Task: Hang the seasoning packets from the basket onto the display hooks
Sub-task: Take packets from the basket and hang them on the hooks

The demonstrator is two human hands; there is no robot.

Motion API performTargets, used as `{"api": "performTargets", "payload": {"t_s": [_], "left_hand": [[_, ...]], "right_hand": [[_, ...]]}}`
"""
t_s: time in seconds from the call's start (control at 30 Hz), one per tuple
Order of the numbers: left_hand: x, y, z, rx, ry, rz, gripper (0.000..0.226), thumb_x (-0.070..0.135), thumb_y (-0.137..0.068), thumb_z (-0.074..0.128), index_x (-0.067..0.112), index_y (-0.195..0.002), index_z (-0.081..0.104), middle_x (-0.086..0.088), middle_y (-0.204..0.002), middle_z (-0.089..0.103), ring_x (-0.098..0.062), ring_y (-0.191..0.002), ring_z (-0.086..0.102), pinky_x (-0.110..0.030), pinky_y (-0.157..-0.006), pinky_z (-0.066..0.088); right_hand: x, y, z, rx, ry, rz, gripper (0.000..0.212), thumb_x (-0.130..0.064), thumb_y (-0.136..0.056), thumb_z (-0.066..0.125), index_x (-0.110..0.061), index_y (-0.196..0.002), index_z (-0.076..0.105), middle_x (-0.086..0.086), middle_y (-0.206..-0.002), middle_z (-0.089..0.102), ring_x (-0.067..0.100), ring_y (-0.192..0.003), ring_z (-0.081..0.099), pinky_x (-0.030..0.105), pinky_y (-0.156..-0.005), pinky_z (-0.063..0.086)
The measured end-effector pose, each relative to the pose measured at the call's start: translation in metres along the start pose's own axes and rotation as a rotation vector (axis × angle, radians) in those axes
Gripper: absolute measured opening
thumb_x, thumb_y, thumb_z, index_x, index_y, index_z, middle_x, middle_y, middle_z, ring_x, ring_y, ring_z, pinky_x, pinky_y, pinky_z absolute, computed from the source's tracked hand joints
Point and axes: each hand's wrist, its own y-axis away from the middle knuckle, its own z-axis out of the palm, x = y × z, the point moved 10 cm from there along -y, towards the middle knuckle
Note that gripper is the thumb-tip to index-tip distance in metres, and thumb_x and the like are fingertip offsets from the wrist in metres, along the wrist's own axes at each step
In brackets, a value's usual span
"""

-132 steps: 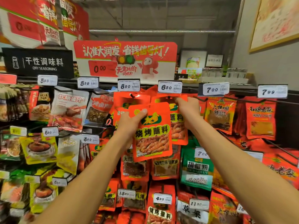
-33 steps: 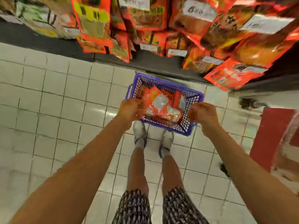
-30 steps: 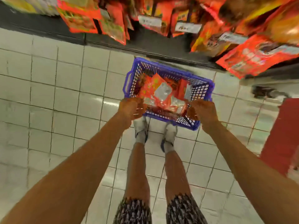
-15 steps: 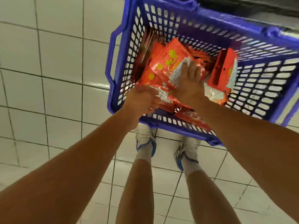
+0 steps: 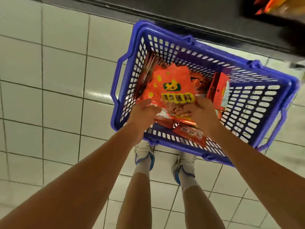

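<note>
A blue plastic basket (image 5: 257,103) stands on the tiled floor in front of my feet and holds several orange-red seasoning packets. An orange packet (image 5: 171,86) with a green logo and yellow label is raised above the others. My right hand (image 5: 200,111) grips its lower right edge. My left hand (image 5: 145,111) has its fingers around the lower left edge of the same packet. More packets (image 5: 189,133) lie flat under my hands, and some stand against the basket's left and right walls. The display hooks are out of view.
The dark base of the display shelf (image 5: 181,7) runs along the top, just behind the basket. A blurred orange packet (image 5: 270,4) hangs at the top right corner. White floor tiles (image 5: 57,71) spread to the left. My white shoes (image 5: 145,152) stand just before the basket.
Earlier I was at the hooks with a packet, then bent down to the basket. In the last half second both hands lifted one orange packet face up out of the pile.
</note>
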Motion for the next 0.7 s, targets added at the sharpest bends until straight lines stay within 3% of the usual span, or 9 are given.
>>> {"api": "performTargets", "payload": {"t_s": [0.1,0.17,0.23,0.3,0.37,0.47,0.57,0.63,0.7], "left_hand": [[0.006,0.000,0.001,-0.031,0.091,0.035,0.039,0.002,-0.085,0.071,0.010,-0.122,0.067,-0.013,-0.117,0.073,-0.036,-0.107,0.070,-0.059,-0.100,0.051],[0.007,-0.005,-0.014,0.053,0.119,0.082,0.035,-0.002,-0.085,0.070,0.011,-0.118,0.069,-0.010,-0.111,0.076,-0.036,-0.104,0.072,-0.059,-0.096,0.054],[0.012,-0.007,-0.032,0.172,0.034,0.169,0.029,-0.001,-0.085,0.069,0.019,-0.106,0.072,0.003,-0.096,0.078,-0.022,-0.095,0.074,-0.048,-0.090,0.058],[0.020,-0.006,-0.042,0.247,-0.158,0.272,0.025,0.002,-0.087,0.064,0.024,-0.096,0.071,0.014,-0.081,0.075,-0.007,-0.083,0.071,-0.037,-0.078,0.058],[0.022,-0.006,-0.050,0.276,-0.261,0.313,0.023,0.006,-0.089,0.062,0.022,-0.102,0.071,0.010,-0.087,0.075,-0.014,-0.086,0.072,-0.042,-0.081,0.060],[0.014,-0.010,-0.059,0.244,-0.191,0.297,0.023,0.013,-0.092,0.065,0.026,-0.110,0.070,0.004,-0.099,0.078,-0.025,-0.092,0.075,-0.052,-0.085,0.060],[0.013,-0.004,-0.061,0.212,-0.165,0.285,0.021,0.014,-0.092,0.066,0.029,-0.106,0.069,0.007,-0.098,0.078,-0.023,-0.091,0.076,-0.054,-0.085,0.060],[0.013,0.006,-0.063,0.204,-0.131,0.267,0.022,0.011,-0.092,0.066,0.029,-0.103,0.070,0.007,-0.095,0.079,-0.023,-0.088,0.077,-0.054,-0.085,0.060],[0.014,0.022,-0.061,0.194,-0.076,0.241,0.024,0.006,-0.091,0.065,0.026,-0.104,0.071,0.003,-0.096,0.079,-0.026,-0.088,0.077,-0.056,-0.087,0.059]], "right_hand": [[0.005,0.016,0.032,-0.141,-0.390,0.250,0.012,-0.001,-0.070,0.062,-0.007,-0.067,0.071,0.016,-0.060,0.067,0.028,-0.048,0.065,0.027,-0.047,0.053],[0.012,0.010,0.034,-0.108,-0.331,0.266,0.006,-0.015,-0.074,0.069,-0.010,-0.073,0.071,0.013,-0.064,0.068,0.025,-0.050,0.062,0.029,-0.051,0.052],[0.018,-0.013,0.018,0.039,-0.030,0.140,0.011,-0.024,-0.091,0.067,-0.015,-0.090,0.073,0.008,-0.083,0.074,0.027,-0.072,0.068,0.033,-0.066,0.057],[0.017,-0.038,0.009,0.197,0.458,-0.004,0.036,-0.029,-0.094,0.068,-0.012,-0.124,0.061,0.010,-0.121,0.068,0.030,-0.109,0.065,0.032,-0.089,0.051],[0.032,-0.060,0.031,0.128,0.768,-0.062,0.081,-0.041,-0.089,0.071,-0.010,-0.152,0.030,0.020,-0.158,0.032,0.037,-0.146,0.032,0.040,-0.110,0.038],[0.063,-0.079,0.059,0.068,1.066,-0.087,0.111,-0.063,-0.086,0.062,-0.019,-0.160,-0.008,0.022,-0.166,-0.015,0.043,-0.153,-0.011,0.060,-0.119,0.018],[0.063,-0.079,0.048,0.126,1.020,-0.065,0.108,-0.059,-0.085,0.069,-0.022,-0.160,0.000,0.019,-0.168,-0.005,0.041,-0.155,-0.001,0.060,-0.118,0.022],[0.053,-0.072,0.037,0.069,0.838,-0.056,0.099,-0.050,-0.084,0.075,-0.022,-0.159,0.016,0.016,-0.165,0.019,0.037,-0.149,0.027,0.051,-0.116,0.034],[0.036,-0.056,0.021,-0.005,0.608,-0.043,0.085,-0.036,-0.084,0.080,-0.024,-0.153,0.031,0.006,-0.146,0.050,0.019,-0.117,0.059,0.031,-0.097,0.051]]}}
